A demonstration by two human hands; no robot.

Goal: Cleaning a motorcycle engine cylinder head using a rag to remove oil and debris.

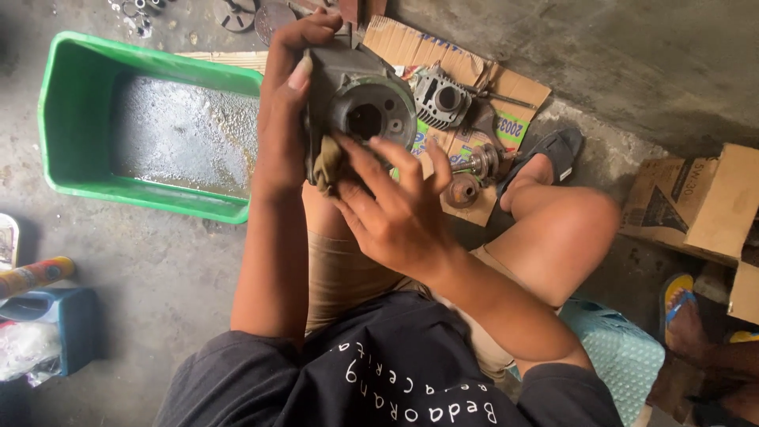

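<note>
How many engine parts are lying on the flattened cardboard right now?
3: a finned cylinder at the top, a crankshaft piece mid-right, a round rusty part below it. Others may be hidden.

Soft, even daylight was cast over the scene; only faint shadows were seen, glare was caught on the green tub's (71, 111) wet floor, and edges were slightly softened.

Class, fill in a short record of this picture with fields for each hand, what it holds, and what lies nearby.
left hand: grips the grey engine casing from its side
right hand: presses a rag on the casing
left of the hands: green tub holding murky liquid
beyond the hands: finned cylinder on flattened cardboard
floor: grey concrete
</note>
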